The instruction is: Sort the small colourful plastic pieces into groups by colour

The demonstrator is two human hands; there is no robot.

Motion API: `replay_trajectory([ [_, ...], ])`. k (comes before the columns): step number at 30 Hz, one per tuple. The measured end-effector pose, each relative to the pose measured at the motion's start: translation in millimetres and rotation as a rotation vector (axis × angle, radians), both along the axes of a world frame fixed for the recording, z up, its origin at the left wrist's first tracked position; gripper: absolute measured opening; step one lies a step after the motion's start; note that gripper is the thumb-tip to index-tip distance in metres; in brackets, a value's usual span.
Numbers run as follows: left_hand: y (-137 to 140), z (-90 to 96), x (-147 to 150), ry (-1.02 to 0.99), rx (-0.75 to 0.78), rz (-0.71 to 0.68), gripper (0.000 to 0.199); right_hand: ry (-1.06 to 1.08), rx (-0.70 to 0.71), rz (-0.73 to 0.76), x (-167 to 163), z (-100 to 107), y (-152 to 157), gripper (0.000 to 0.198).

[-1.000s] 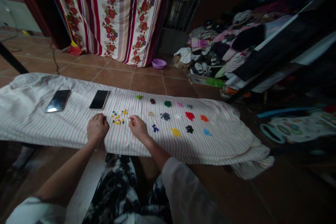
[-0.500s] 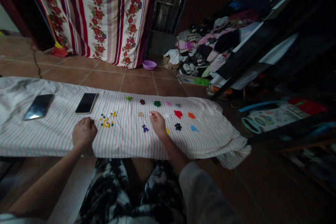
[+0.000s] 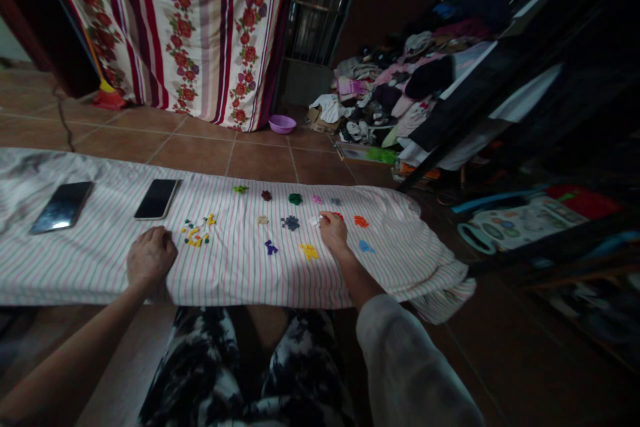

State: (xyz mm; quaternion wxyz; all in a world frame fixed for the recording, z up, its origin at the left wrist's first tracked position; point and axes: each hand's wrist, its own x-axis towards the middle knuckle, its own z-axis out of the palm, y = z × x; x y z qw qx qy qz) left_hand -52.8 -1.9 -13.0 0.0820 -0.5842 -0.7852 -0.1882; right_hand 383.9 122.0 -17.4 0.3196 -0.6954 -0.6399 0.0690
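My right hand (image 3: 334, 231) is over the striped cloth with its fingertips pinched at the pile of small white pieces (image 3: 315, 221). A small white piece seems to be between the fingertips, though it blends with the pile. Behind the hand, the red pieces (image 3: 339, 216) are partly hidden. Dark grey pieces (image 3: 290, 223) and yellow pieces (image 3: 309, 251) lie to its left. My left hand (image 3: 151, 255) rests on the cloth with its fingers curled under. Just right of it is a mixed scatter of yellow, green and white pieces (image 3: 196, 235).
Two phones, one black (image 3: 157, 199) and one shiny (image 3: 63, 207), lie on the left of the striped cloth (image 3: 240, 277). More colour piles, such as orange (image 3: 361, 221) and light blue (image 3: 367, 246), are around. A purple basin (image 3: 283, 124) stands on the floor beyond.
My right hand has moved right, from over the dark grey pieces to the white pile, uncovering the grey and yellow piles. The black pile is now hidden. My left hand stays resting.
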Motion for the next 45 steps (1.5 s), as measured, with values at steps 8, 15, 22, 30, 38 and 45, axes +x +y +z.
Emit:
replay_trajectory([
  [8, 0, -1.4, 0, 0.005, 0.017, -0.003, 0.026, -0.012, -0.007, 0.079, 1, -11, 6, 0.032],
  [15, 0, -0.9, 1, 0.004, 0.026, 0.014, 0.027, 0.005, 0.02, 0.08, 5, -13, 6, 0.036],
  [22, 1, -4.2, -1, 0.014, 0.039, 0.006, 0.027, 0.045, 0.025, 0.057, 8, -12, 3, 0.04],
  [30, 2, -5.8, -1, 0.01, 0.05, 0.015, 0.024, 0.136, 0.177, 0.125, -16, 0, 4, 0.035],
  [38, 2, -7.4, -2, -0.023, 0.055, 0.015, 0.021, 0.178, 0.177, 0.32, -81, 13, -11, 0.033],
  [45, 3, -5.9, -2, -0.051, 0.048, 0.003, 0.017, 0.18, 0.07, 0.562, -148, 9, -34, 0.033],
])
